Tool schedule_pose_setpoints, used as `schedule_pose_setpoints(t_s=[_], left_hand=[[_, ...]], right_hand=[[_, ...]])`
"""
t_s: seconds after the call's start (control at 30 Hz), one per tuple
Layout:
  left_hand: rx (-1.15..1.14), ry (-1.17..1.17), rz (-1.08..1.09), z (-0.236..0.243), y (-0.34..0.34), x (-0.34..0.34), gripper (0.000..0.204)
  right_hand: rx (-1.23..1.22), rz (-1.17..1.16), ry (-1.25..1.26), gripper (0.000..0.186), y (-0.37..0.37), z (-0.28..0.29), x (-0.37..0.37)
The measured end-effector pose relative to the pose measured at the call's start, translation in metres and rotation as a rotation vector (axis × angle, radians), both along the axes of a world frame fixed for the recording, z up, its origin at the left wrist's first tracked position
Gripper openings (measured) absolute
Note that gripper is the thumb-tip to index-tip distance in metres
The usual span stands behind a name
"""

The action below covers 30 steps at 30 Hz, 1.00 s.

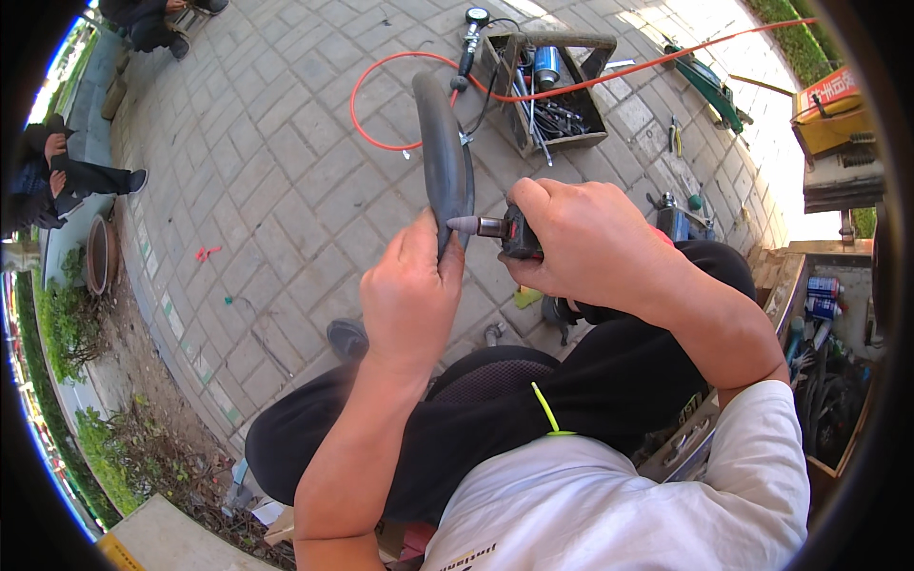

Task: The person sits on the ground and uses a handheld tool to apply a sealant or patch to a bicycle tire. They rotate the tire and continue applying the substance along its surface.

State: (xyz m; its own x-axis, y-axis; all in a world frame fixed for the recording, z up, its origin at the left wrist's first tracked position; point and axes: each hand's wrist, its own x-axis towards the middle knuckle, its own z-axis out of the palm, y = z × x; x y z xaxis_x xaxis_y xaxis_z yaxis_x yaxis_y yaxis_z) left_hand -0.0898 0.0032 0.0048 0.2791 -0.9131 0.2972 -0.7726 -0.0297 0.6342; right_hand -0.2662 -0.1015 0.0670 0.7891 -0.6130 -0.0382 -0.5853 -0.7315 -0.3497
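Observation:
My left hand [411, 283] is closed around the lower part of a dark grey rubber inner tube [440, 138], which stretches away from me above the paving. In my right hand [595, 228] is a small dark power tool [523, 235], gripped around its body. A cone-shaped grey grinding bit [464, 225] sticks out of its metal chuck toward the left. The bit's tip meets the tube's side just above my left fingers, or lies very close to it. A metal valve stem [466, 139] shows on the tube's right side.
Beyond the tube stands a wooden toolbox [598, 88] with a blue can and metal tools. A pressure gauge [477, 17] and a looping orange air hose [357, 88] lie beside it. Pliers [675, 136] and a green floor jack [705, 88] are farther right. Two people sit at the left.

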Motion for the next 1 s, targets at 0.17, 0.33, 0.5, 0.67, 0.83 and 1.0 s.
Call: schedule_pose_setpoints(t_s=[0.17, 0.33, 0.5, 0.67, 0.83, 1.0], left_hand=[[-0.023, -0.018, -0.001, -0.0014, 0.0009, 0.0007, 0.033], [-0.038, -0.012, 0.007, -0.0012, 0.0011, 0.0007, 0.031], [-0.03, 0.022, 0.002, -0.0002, 0.0022, -0.0007, 0.03], [-0.031, 0.031, 0.012, -0.0004, 0.0027, -0.0007, 0.03], [-0.057, 0.086, 0.024, 0.0002, 0.0021, -0.0029, 0.018], [-0.042, 0.088, 0.023, 0.0004, 0.0023, -0.0022, 0.018]], right_hand=[[0.015, 0.008, 0.016, 0.039, 0.0011, 0.0022, 0.0047], [0.023, 0.033, 0.014, 0.035, 0.0013, 0.0032, 0.0058], [0.015, 0.011, 0.005, 0.039, 0.003, 0.0005, 0.0048], [0.025, 0.021, 0.004, 0.037, 0.0029, 0.0015, 0.0061], [0.041, 0.044, 0.012, 0.036, 0.0038, 0.0026, 0.005], [0.032, 0.032, 0.024, 0.036, 0.0037, 0.0023, 0.0055]])
